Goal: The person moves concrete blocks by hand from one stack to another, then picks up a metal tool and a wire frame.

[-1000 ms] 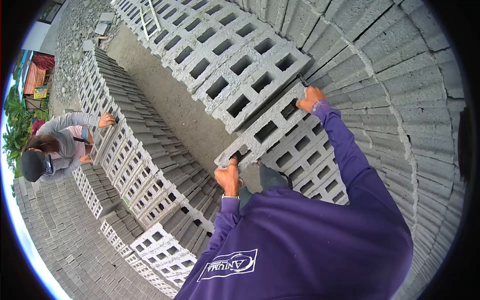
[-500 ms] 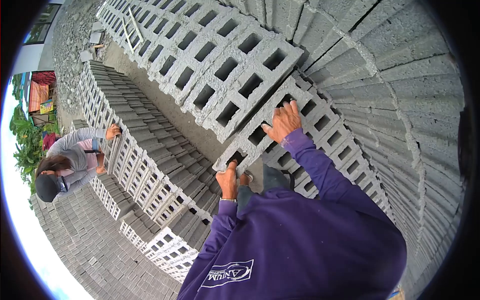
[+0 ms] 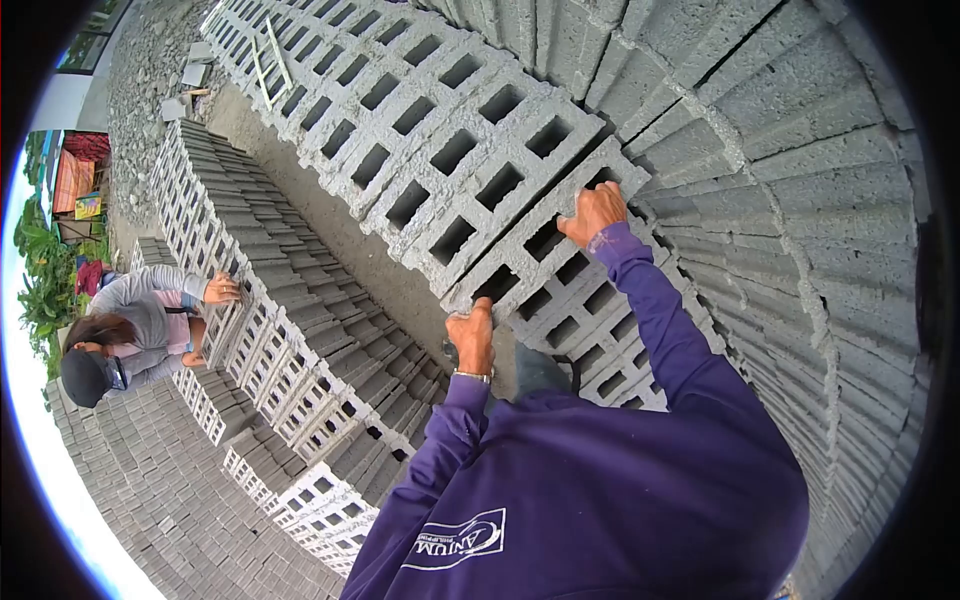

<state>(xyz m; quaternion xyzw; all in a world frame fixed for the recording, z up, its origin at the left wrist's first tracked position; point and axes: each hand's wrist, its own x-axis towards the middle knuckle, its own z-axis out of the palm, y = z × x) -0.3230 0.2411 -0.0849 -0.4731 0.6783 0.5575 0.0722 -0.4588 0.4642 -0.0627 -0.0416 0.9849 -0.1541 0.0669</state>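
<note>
My left hand (image 3: 472,338) is closed on the near-left end of a grey hollow concrete block (image 3: 520,262), with its thumb at an end hole. Toward the other end, my right hand (image 3: 598,212) grips the same block, its fingertips hooked into the holes. The block lies lengthwise against the end of a long row of matching hollow blocks (image 3: 477,169), only a thin dark seam between them. Below and nearer to me, more hollow blocks (image 3: 582,316) show their holes. The fingers inside the holes are partly hidden.
A tall wall of stacked blocks (image 3: 780,210) rises close on my right. Leftward, another person (image 3: 150,300) has a hand on a block in a second stack (image 3: 270,340). A narrow dirt path (image 3: 330,215) runs between the stacks. A light wooden frame (image 3: 270,65) lies on the far blocks.
Both hands have moved the block slightly up and right in view, narrowing the gap to the row. The other person's hand has shifted slightly down in view.
</note>
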